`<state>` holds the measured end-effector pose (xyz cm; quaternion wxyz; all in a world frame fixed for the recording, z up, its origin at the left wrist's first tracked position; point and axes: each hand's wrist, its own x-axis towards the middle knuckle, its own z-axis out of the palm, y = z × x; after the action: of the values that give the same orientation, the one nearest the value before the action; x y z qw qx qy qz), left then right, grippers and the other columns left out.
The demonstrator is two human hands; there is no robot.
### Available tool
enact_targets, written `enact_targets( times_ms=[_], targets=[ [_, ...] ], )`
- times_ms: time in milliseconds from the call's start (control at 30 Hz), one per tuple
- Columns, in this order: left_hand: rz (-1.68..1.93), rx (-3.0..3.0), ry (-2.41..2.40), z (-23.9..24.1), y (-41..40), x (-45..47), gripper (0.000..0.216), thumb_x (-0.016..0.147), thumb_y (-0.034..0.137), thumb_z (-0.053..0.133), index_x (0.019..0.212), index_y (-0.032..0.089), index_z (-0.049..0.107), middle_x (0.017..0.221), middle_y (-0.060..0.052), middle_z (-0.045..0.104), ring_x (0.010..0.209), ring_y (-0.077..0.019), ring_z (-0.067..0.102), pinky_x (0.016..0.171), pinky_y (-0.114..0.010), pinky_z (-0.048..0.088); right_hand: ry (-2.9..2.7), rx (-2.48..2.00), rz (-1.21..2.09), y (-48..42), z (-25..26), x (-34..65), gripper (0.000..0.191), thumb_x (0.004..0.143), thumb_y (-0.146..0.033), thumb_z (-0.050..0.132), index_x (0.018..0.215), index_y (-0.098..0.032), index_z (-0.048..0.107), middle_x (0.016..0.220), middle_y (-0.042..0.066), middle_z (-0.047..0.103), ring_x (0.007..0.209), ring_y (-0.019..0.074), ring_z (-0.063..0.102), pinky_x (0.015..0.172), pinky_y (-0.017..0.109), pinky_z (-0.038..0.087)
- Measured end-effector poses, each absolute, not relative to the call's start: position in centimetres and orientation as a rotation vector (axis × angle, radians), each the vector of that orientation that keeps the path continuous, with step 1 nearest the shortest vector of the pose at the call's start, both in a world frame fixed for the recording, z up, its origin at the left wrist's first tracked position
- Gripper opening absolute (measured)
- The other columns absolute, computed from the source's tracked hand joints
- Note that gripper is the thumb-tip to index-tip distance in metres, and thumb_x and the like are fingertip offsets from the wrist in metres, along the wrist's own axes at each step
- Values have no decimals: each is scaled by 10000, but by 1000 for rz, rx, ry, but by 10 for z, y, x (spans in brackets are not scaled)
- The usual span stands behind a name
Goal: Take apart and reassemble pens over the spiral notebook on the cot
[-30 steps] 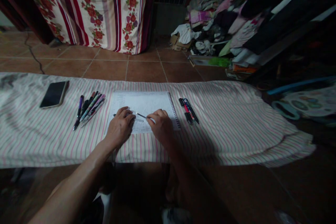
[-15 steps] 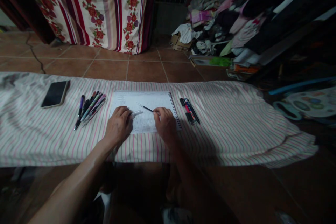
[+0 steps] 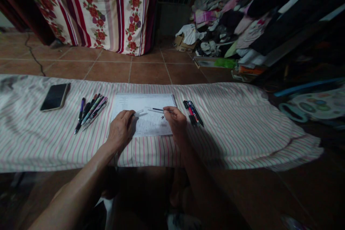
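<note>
A spiral notebook (image 3: pixel 147 126) with writing on its page lies in front of me on the striped cloth. Over its left part, my left hand (image 3: pixel 120 126) is closed on a clear pen barrel (image 3: pixel 139 111), which sticks out to the right. My right hand (image 3: pixel 176 121), over the spiral side, pinches a thin pen refill (image 3: pixel 157 109) with dark ink; its clear end points left toward the barrel, apart from it. Just below the right fingertips shows a small dark pen tip (image 3: pixel 162 117); whether it is held or lies on the page, I cannot tell.
Several pens (image 3: pixel 93 111) lie left of the notebook, with a phone (image 3: pixel 55 96) farther left. More pens (image 3: pixel 193 113) lie close to its right. The striped cloth (image 3: pixel 242 125) covers the table. Beyond are a floral curtain (image 3: pixel 107 10) and piled clothes (image 3: pixel 215 25).
My right hand has moved right and slightly up, drawing the refill away from the barrel and turning it nearly level. The small pen tip now shows under it. My left hand has barely moved.
</note>
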<state>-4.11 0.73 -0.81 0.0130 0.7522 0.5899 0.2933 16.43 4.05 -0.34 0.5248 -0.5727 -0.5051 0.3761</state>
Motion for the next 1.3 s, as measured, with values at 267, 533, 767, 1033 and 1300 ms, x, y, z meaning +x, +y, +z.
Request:
enact_targets(
  times_ms=[267,533,767,1033,1300],
  targets=[
    [949,2371,1780,-11,7,-40,265,903,251,384,1077,161,562,957,-96,628,860,-208,582,764,-323,481,-928,-1231,1066,44,1,171,267,614,-342,660,805,-160,615,580,-44,535,528,84,471,517,212,379],
    [949,2408,1749,-14,8,-39,246,894,254,410,1072,187,566,963,-92,635,894,-214,584,769,-334,489,-866,-1163,1171,42,3,176,285,581,-357,693,777,-166,616,599,-44,543,517,68,447,506,200,362],
    [959,2417,1747,-14,8,-38,244,885,237,417,1067,183,569,965,-94,634,890,-213,584,780,-344,493,-957,-1196,1108,40,1,177,266,598,-361,683,777,-170,633,551,-53,527,517,81,448,513,211,357],
    [912,2426,1763,-13,7,-37,252,870,212,425,1079,191,565,964,-86,631,900,-211,585,769,-329,491,-1035,-1189,1085,39,-2,178,248,614,-367,658,768,-174,634,551,-51,511,523,85,435,497,212,334],
    [925,2435,1754,-15,8,-37,248,867,212,430,1072,199,569,958,-78,632,878,-201,588,747,-314,494,-1064,-1191,1079,38,-3,179,249,620,-378,657,768,-179,636,556,-50,513,525,88,439,503,216,336]
  ],
)
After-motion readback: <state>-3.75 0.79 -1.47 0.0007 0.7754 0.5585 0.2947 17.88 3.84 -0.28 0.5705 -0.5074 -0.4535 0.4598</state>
